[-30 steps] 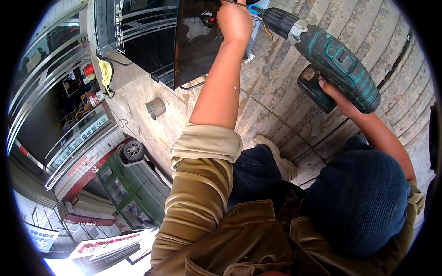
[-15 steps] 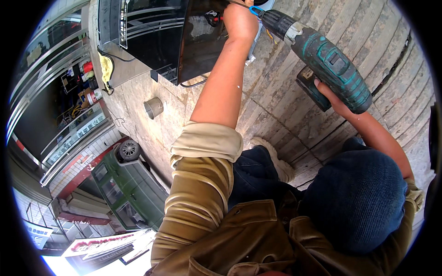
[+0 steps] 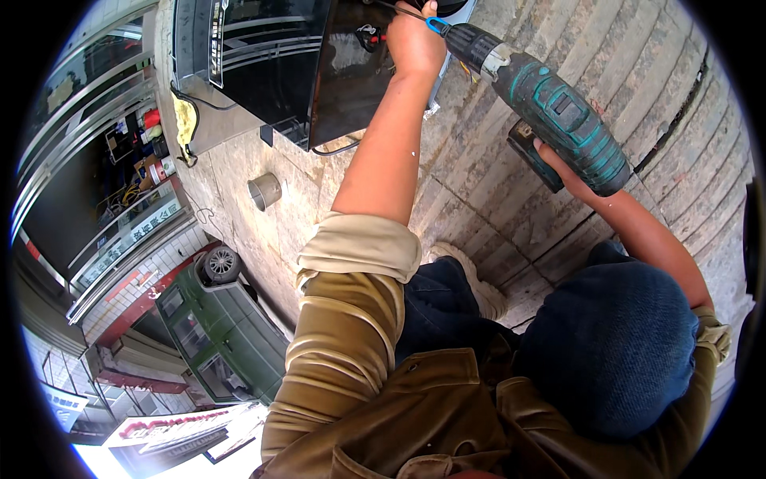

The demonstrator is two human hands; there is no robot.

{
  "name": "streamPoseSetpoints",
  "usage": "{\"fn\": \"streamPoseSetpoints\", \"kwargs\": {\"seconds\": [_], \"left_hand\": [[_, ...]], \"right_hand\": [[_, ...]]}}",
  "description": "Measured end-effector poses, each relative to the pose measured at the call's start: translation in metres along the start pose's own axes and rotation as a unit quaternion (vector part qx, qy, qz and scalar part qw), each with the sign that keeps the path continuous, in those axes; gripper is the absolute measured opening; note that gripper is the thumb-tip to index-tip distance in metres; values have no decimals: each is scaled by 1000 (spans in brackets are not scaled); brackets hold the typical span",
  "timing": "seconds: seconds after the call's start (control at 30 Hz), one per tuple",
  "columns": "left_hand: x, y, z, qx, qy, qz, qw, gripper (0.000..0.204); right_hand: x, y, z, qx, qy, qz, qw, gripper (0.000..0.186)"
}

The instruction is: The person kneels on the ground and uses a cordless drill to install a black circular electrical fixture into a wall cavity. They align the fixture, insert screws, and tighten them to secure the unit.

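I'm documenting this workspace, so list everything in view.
Drill: one, teal and black, upper right
Blue loop: one, blue, drill's tip
Appliance: one, glossy black, top
Metal can: one, grey, left of centre
Cloth-like item: one, yellow, upper left
Car: one, green, lower left
Clutter: count unclear, mixed colours, far left
Pavement: one stretch, grey-brown, centre and right
Shoe: one, beige, right of centre
Jeans: one pair, blue, lower right
Jacket: one, brown, bottom
Left hand: one, bare, beside the loop
Right hand: one, bare, on the drill
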State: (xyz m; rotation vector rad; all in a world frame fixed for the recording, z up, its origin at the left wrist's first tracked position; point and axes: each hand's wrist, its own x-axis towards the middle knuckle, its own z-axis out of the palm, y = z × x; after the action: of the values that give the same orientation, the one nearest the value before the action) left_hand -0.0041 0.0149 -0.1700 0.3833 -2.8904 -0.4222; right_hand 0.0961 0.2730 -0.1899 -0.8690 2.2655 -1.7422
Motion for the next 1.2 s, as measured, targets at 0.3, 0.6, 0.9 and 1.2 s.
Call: {"fn": "streamPoseSetpoints", "kwargs": {"seconds": [0.3,0.6,0.9,1.2], "left_hand": [[2,-3,3,32,19,18,999,41],[4,-8,10,81,28,22,996,40],[1,0,-3,38,14,-4,999,37],[2,6,-13,44,-22,-45,998,36]], "right_hand": [[-4,16,22,274,45,120,953,32],[2,12,21,364,38,212,906,41],[17,-21,32,259,57,120,957,35],[18,-40,50,323,9,134,937,34]]}}
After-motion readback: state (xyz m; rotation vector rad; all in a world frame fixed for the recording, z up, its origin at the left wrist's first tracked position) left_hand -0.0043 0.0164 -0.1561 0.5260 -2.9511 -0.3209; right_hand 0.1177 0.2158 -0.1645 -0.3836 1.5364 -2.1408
